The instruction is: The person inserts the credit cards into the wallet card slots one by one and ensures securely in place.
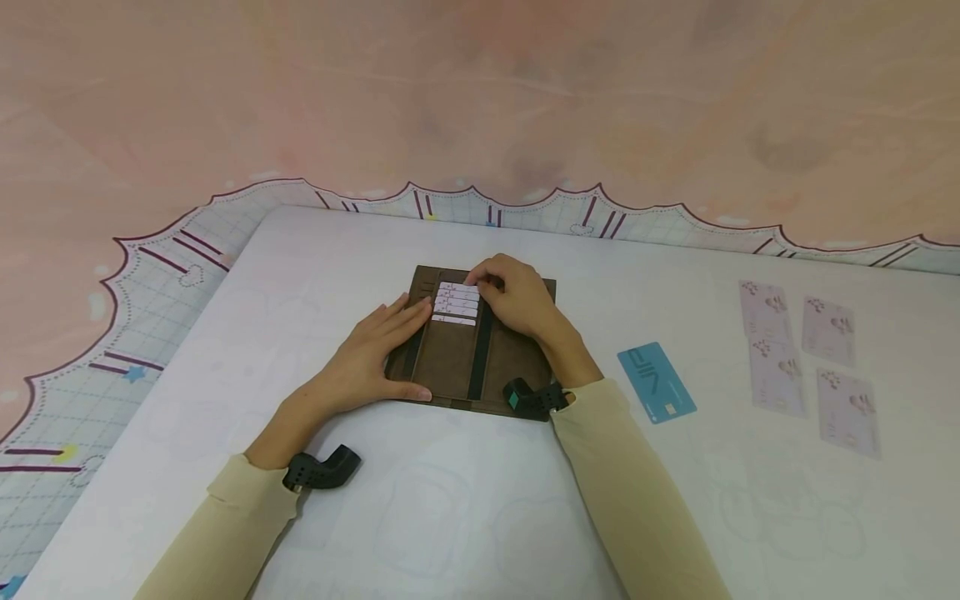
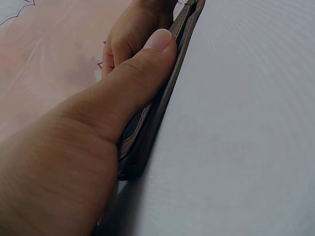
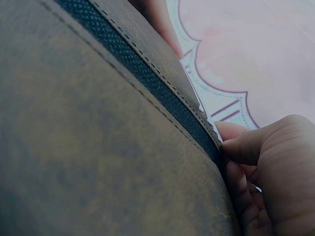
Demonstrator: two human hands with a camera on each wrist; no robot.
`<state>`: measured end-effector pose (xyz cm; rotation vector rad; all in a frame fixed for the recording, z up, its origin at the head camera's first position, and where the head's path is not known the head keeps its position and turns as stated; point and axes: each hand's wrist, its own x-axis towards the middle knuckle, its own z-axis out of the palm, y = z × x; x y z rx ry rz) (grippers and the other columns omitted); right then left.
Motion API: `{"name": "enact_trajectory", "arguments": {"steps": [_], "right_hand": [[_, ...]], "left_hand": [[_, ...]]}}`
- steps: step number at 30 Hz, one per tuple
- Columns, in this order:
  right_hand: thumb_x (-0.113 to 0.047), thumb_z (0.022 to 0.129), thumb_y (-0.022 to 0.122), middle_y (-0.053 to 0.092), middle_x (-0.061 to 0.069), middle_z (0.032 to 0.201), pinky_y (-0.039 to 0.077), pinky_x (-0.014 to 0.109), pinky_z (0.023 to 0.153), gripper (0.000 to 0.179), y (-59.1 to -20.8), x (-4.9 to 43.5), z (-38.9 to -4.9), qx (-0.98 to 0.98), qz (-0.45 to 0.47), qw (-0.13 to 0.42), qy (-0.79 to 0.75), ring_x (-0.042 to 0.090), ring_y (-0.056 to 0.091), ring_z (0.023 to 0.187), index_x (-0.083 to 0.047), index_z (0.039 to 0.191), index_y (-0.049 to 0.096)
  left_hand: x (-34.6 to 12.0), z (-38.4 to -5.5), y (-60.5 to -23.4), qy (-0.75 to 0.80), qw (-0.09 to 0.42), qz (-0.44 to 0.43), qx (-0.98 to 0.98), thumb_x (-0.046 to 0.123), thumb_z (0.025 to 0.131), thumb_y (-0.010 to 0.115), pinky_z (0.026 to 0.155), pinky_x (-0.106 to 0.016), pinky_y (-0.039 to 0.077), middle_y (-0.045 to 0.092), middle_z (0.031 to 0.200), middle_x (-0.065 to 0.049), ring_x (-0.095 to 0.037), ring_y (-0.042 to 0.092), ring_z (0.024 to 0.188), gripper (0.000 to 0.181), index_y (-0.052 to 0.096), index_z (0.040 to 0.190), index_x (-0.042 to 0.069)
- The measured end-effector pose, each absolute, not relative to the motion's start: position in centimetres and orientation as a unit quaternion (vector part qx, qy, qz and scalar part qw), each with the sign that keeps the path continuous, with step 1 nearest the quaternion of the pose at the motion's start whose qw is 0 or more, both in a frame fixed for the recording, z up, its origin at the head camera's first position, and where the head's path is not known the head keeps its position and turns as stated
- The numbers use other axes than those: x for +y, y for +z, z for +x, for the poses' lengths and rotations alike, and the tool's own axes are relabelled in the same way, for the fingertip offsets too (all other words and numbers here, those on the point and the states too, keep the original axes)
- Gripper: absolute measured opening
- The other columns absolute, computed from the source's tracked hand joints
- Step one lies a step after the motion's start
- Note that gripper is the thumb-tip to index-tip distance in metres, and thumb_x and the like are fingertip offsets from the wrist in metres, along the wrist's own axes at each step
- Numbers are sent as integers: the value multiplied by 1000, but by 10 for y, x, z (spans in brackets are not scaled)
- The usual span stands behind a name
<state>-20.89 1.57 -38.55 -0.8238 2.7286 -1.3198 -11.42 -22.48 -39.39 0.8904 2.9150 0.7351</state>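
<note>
A brown leather card wallet [image 1: 450,358] lies spread on the white table, with dark elastic bands running down it. Several white cards [image 1: 455,306] with small pink print sit stacked in its middle slots, their top strips showing. My left hand [image 1: 371,358] rests on the wallet's left side with extended fingers, the thumb [image 2: 155,54] along the near edge. At the top of the slots, my right hand [image 1: 517,296] pinches the uppermost card between thumb and index finger. In the right wrist view the thumb [image 3: 246,147] is right at the white card edge [image 3: 211,125].
Right of the wallet lies a blue card [image 1: 657,383] with large lettering and a chip. Farther right, several pale cards [image 1: 828,329] with pink flower print lie on the table [image 1: 480,517]. A scalloped patterned cloth border [image 1: 172,250] runs along the left and far edges.
</note>
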Motion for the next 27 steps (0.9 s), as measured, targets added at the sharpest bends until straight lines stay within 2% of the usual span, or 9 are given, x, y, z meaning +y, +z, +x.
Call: {"name": "enact_trajectory", "arguments": {"steps": [18, 27], "right_hand": [[-4, 95, 51, 65, 5, 102, 47, 35, 84, 25, -380, 13, -207, 878, -253, 3, -406, 19, 57, 92, -8, 100, 75], [-12, 97, 52, 64, 9, 108, 48, 38, 87, 28, -343, 20, -196, 899, -267, 59, -343, 23, 57, 97, -7, 121, 66]], "left_hand": [[-225, -114, -391, 234, 2, 287, 929, 53, 70, 79, 116, -45, 6, 23, 157, -6, -27, 7, 145, 109, 24, 152, 8], [-224, -113, -391, 245, 9, 279, 929, 54, 70, 79, 116, -45, 5, 22, 157, -4, -26, 6, 145, 108, 24, 152, 11]]}}
